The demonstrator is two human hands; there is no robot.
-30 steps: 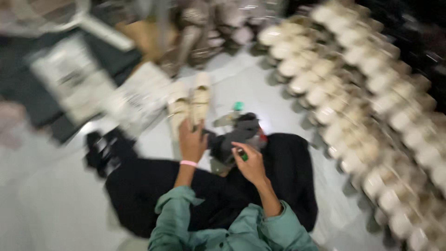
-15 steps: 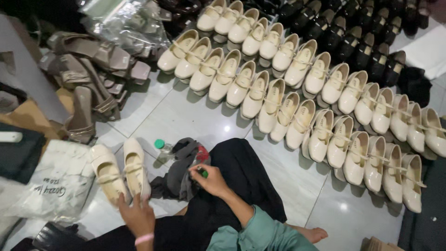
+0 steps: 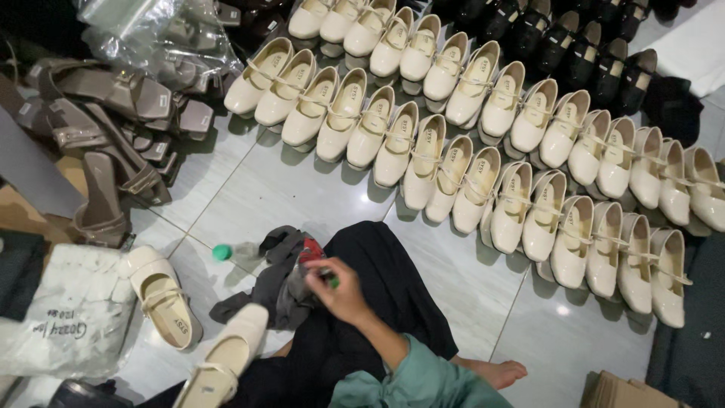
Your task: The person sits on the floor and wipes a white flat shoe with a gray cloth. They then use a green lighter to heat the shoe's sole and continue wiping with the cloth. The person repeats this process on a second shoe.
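Observation:
My right hand [image 3: 341, 293] rests over my black-clad lap [image 3: 377, 302], its fingers closed on a small green object [image 3: 331, 281]. It touches a crumpled grey cloth [image 3: 273, 281] with a red patch [image 3: 310, 250]. My left hand is out of sight. A cream strap shoe [image 3: 220, 361] sits tilted at the bottom edge, where that hand was before. Its mate [image 3: 160, 296] lies on the tiled floor to the left. A green sleeve [image 3: 411, 378] covers my right forearm.
Rows of cream strap shoes [image 3: 468, 143] fill the floor ahead and to the right, with black shoes [image 3: 574, 45] behind. Taupe heeled sandals [image 3: 106, 128], plastic bags [image 3: 151, 30], a white bag [image 3: 72, 317] and a green-capped bottle [image 3: 221, 252] lie left. My bare foot [image 3: 502, 372] shows.
The view has tilted up and right. The nearer cream shoe has moved toward the bottom edge and tilted. My left hand has dropped out of sight; my right hand stays at the cloth.

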